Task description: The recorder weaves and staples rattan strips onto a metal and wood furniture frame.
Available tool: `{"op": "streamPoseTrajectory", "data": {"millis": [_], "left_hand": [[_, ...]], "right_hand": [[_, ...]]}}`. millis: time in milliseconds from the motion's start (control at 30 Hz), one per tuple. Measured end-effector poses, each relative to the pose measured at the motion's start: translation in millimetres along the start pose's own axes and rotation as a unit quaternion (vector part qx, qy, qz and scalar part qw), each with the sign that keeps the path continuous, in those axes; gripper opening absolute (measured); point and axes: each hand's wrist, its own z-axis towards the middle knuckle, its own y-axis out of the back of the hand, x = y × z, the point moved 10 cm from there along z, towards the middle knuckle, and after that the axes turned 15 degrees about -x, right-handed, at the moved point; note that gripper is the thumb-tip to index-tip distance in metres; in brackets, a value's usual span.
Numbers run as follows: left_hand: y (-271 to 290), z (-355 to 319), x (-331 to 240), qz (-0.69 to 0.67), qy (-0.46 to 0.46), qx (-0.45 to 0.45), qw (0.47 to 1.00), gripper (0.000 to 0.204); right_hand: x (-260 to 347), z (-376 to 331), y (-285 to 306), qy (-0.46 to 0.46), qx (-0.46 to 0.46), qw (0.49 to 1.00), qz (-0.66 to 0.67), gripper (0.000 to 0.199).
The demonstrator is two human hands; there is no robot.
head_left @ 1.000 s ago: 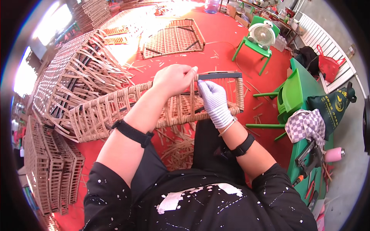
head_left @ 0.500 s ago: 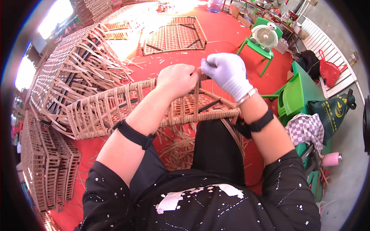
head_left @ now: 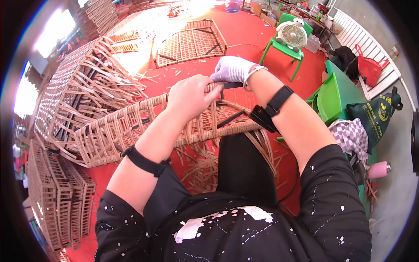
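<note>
A woven wicker basket frame (head_left: 118, 131) lies tilted across my lap, with wrapped rims and wide-spaced upright strips. My bare left hand (head_left: 190, 96) is closed at its upper rim, the thumb pointing right along it. From beneath that thumb a pale wicker strip (head_left: 214, 115) runs down to the lower rim. My right hand (head_left: 231, 71), in a white knitted glove, is curled closed just beside the left thumb, over a dark bare length of the upper rim. Its fingertips meet the left hand's, and whatever lies inside the glove is hidden.
A half-woven basket (head_left: 83, 83) with loose strip ends stands at left, above stacked wicker panels (head_left: 54, 196). Another wicker tray (head_left: 190, 43) lies ahead on the red floor. Cut strips (head_left: 200, 170) litter the floor. Green chairs (head_left: 334, 98) stand at right; one carries a white fan (head_left: 292, 36).
My right hand has moved left and down, turning over toward the rim, with its forearm swung leftward. My left hand has shifted slightly left, its thumb now stretched out. The view has shifted a little.
</note>
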Motion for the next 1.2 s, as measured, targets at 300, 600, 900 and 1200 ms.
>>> {"op": "streamPoseTrajectory", "data": {"millis": [300,600,900,1200], "left_hand": [[13,9,-26,-0.076,-0.136,-0.100,0.983,0.021],[-18,25,-6,-0.187,-0.022,0.100,0.977,0.027],[-32,28,2,-0.223,0.022,0.220,0.949,0.031],[-36,22,3,-0.242,0.029,0.219,0.945,0.033]], "right_hand": [[-1,2,-14,0.006,0.067,0.997,0.022,0.029],[-9,-44,61,0.030,-0.442,0.888,0.121,0.021],[-26,-126,-20,-0.125,-0.381,0.857,0.324,0.031],[-9,-106,-45,-0.146,-0.217,0.703,0.662,0.029]]}}
